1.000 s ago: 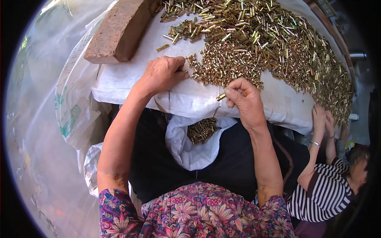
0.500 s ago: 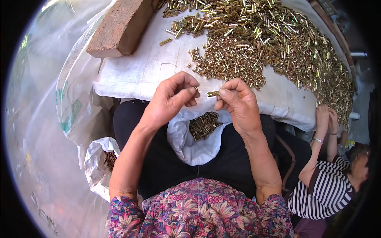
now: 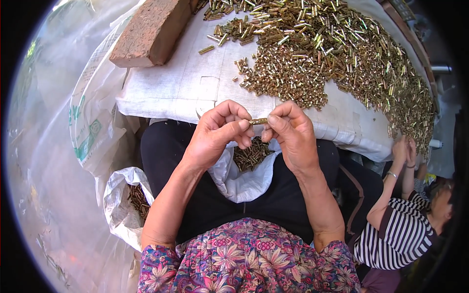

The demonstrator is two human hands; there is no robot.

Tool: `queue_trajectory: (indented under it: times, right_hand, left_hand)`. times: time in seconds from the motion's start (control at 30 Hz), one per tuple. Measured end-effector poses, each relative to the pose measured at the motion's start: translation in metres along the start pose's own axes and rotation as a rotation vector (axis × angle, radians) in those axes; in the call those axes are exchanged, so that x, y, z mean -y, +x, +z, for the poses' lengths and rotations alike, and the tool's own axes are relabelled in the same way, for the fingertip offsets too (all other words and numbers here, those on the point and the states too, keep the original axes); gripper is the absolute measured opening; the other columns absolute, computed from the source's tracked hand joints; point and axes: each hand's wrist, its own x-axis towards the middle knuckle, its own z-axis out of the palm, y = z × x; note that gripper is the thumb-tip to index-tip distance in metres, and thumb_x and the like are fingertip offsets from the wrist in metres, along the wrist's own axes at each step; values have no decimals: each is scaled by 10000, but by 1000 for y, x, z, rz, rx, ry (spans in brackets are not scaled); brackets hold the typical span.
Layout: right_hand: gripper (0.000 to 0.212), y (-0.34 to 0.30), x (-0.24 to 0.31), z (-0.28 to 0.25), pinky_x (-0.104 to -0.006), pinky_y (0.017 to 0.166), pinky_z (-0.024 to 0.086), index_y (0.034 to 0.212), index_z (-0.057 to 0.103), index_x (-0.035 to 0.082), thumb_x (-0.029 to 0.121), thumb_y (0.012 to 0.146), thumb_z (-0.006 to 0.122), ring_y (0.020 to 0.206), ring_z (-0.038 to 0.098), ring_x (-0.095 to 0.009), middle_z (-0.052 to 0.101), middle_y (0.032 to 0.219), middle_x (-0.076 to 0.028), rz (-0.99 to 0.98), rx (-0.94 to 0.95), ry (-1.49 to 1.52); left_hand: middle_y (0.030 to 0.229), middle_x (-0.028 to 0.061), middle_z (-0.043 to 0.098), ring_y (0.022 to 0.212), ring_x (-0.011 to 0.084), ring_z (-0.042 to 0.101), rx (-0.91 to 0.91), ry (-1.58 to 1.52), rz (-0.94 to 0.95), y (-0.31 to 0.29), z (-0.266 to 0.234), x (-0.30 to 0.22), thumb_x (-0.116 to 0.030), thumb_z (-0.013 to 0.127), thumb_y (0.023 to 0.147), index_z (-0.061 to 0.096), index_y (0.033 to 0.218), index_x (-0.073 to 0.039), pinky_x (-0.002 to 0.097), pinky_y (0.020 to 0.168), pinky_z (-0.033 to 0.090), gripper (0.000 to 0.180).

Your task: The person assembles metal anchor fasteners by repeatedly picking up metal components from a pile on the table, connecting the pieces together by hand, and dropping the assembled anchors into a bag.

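Note:
My left hand (image 3: 217,132) and my right hand (image 3: 294,134) meet over my lap, at the near edge of the white woven sheet (image 3: 168,93). Between them lies a short brass-coloured metal tube (image 3: 259,121) with cutouts, roughly level. Right thumb and fingers pinch its right end. At the other end my left fingertips are closed on a small brass-coloured piece, now mostly hidden, touching the tube. Beyond my hands are a heap of small brass-coloured pieces (image 3: 283,73) and a heap of longer tubes (image 3: 312,24).
Below my hands, a white bag (image 3: 239,188) in my lap holds several tubes (image 3: 251,155). Another white bag (image 3: 115,195) with brown tubes stands at left. A brick (image 3: 151,36) rests on the sheet's far left. At right, a person in a striped top (image 3: 391,229) reaches toward the heap.
My left hand has moved right and slightly down, bringing its small piece to the tube's left end. The gap between my hands has closed. My right hand stays nearly in place.

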Motion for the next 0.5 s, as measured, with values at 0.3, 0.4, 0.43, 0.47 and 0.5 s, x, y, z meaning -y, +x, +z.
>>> queue_trajectory:
  times: [0.3,0.4,0.43,0.47,0.5]
  right_hand:
    - [73,-3,-6,-1,-247,642,516,955,539,37,96,948,582,681,608,-116,617,791,-60,-29,18,-31]
    - [80,-5,-6,-1,-266,632,513,952,532,36,103,952,576,668,607,-127,615,780,-65,25,46,0]
    - [80,-8,-7,-1,-266,632,513,952,532,36,103,952,576,668,607,-127,615,780,-65,21,48,-2]
    - [85,-11,-9,-1,-276,625,512,945,529,38,109,952,576,658,606,-132,613,775,-66,104,72,136]
    - [92,-13,-9,-1,-287,618,510,939,526,39,115,953,576,648,604,-136,612,769,-67,187,101,274]
  left_hand:
    - [803,66,659,684,112,638,23,-44,11,-1,-1,4,-131,623,927,567,979,-19,234,626,527,136]
    - [780,56,644,658,103,614,38,7,17,-1,-4,9,-139,641,920,553,952,-27,229,603,509,145]
    - [762,47,631,634,97,595,101,-68,12,-3,-6,12,-137,642,919,542,943,-33,223,587,493,147]
    - [745,39,618,611,91,576,166,-143,8,-4,-6,14,-136,643,919,530,933,-38,217,571,476,150]
    - [726,29,593,587,84,548,202,-188,-8,-6,-3,14,-141,644,920,513,931,-44,210,552,452,163]
